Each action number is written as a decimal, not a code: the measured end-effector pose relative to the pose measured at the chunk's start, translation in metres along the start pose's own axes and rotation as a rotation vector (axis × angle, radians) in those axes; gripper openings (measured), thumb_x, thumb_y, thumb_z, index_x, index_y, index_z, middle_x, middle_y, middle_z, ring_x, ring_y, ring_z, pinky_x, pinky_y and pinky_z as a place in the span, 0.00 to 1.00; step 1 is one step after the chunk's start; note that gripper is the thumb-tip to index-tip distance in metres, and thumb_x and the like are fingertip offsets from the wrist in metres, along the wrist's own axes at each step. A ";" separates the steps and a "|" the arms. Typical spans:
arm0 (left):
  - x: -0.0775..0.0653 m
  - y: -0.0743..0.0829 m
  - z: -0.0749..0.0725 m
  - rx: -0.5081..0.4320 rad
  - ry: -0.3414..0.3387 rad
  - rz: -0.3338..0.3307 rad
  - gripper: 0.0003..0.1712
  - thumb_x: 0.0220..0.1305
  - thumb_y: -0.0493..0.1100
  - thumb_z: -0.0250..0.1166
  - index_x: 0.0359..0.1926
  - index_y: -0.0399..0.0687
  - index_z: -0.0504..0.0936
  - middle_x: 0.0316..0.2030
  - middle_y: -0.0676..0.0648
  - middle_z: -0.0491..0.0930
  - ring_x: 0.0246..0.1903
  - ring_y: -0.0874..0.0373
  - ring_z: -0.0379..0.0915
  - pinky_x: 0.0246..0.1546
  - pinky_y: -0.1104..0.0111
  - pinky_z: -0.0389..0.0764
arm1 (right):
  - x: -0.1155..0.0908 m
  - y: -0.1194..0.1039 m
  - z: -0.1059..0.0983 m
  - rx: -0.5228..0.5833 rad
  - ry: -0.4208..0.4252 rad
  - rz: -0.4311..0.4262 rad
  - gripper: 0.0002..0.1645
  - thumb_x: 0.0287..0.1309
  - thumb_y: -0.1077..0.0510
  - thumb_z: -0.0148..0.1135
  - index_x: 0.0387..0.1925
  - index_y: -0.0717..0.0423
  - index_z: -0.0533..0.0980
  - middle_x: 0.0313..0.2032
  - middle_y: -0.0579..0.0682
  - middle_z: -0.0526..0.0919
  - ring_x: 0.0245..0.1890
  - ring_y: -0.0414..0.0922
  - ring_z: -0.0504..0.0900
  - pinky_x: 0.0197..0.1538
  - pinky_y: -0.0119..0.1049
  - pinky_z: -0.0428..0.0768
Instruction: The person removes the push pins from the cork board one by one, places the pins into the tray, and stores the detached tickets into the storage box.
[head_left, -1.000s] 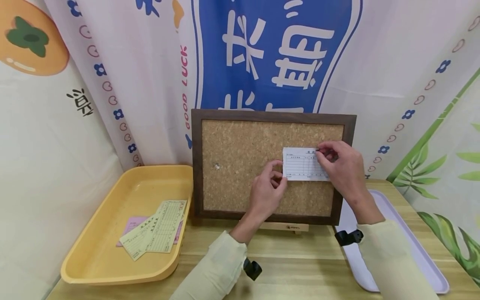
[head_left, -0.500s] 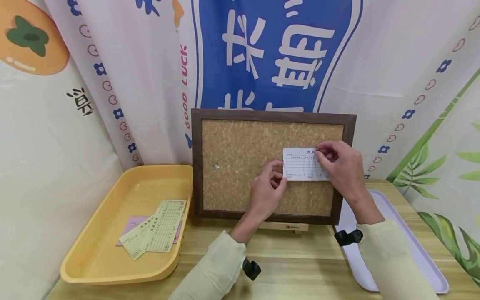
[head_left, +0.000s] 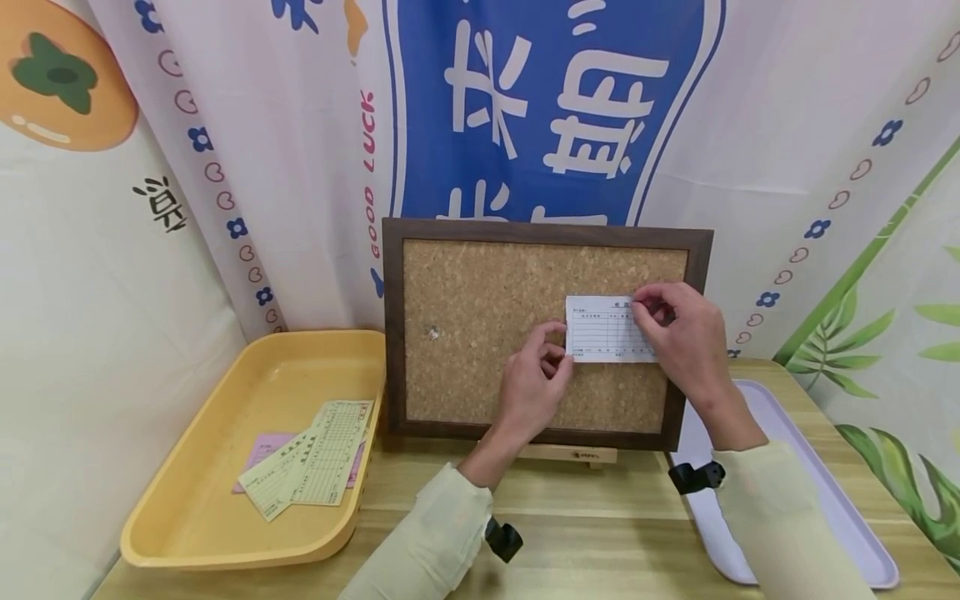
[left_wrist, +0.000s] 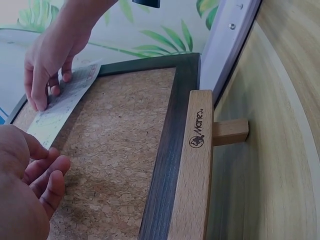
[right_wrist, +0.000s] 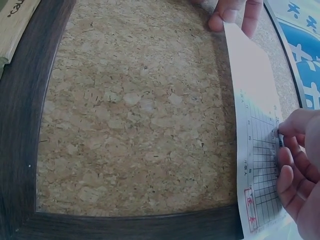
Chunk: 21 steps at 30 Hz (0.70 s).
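Note:
A white receipt slip (head_left: 600,328) with printed Chinese text and a ruled grid is held against the right part of a framed cork board (head_left: 480,317). My left hand (head_left: 531,379) pinches the slip's lower left corner between thumb and fingers. At the slip's top edge, the thumb and forefinger of my right hand (head_left: 684,333) come together, covering its right end. A tiny dark spot shows at those fingertips in the right wrist view, too small to identify. Seen from the right wrist, the slip's lower long edge (right_wrist: 240,150) stands slightly off the cork.
Left of the board sits a yellow tray (head_left: 187,533) with pale yellow slips (head_left: 330,454) and a pink slip (head_left: 266,446). A lilac tray (head_left: 825,492) is at right; small shiny pins (left_wrist: 231,26) lie in it. A wooden stand (left_wrist: 195,165) supports the board. Something shiny (head_left: 433,333) is on the cork's left.

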<state>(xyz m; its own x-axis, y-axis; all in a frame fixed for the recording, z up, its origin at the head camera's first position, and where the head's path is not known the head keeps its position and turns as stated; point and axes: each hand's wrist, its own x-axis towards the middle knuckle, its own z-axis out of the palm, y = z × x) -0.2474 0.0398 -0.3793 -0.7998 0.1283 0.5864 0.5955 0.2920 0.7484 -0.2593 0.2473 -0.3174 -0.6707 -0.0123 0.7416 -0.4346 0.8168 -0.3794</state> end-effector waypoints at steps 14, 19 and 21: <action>-0.003 0.002 0.004 -0.006 0.027 -0.004 0.20 0.68 0.31 0.66 0.59 0.45 0.76 0.31 0.51 0.84 0.23 0.66 0.76 0.24 0.73 0.78 | -0.003 -0.006 -0.004 -0.037 -0.040 -0.032 0.05 0.68 0.65 0.64 0.43 0.62 0.81 0.38 0.57 0.80 0.35 0.51 0.76 0.38 0.44 0.71; -0.002 0.002 0.003 -0.021 0.027 -0.014 0.20 0.68 0.30 0.65 0.59 0.44 0.77 0.31 0.50 0.83 0.23 0.65 0.75 0.24 0.73 0.78 | -0.004 -0.006 -0.005 -0.050 -0.051 -0.049 0.05 0.69 0.65 0.63 0.44 0.62 0.80 0.39 0.57 0.79 0.35 0.51 0.75 0.38 0.45 0.72; -0.002 0.002 0.002 -0.022 0.026 -0.017 0.20 0.68 0.30 0.65 0.59 0.44 0.77 0.30 0.50 0.83 0.23 0.65 0.75 0.24 0.73 0.78 | -0.004 -0.006 -0.004 -0.053 -0.053 -0.056 0.05 0.69 0.65 0.63 0.44 0.62 0.80 0.39 0.58 0.79 0.36 0.51 0.75 0.38 0.45 0.72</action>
<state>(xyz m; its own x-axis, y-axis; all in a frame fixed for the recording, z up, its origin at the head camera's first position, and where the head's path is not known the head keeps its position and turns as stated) -0.2449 0.0424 -0.3795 -0.8075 0.0985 0.5817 0.5840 0.2729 0.7645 -0.2516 0.2448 -0.3153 -0.6780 -0.0882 0.7298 -0.4408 0.8432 -0.3077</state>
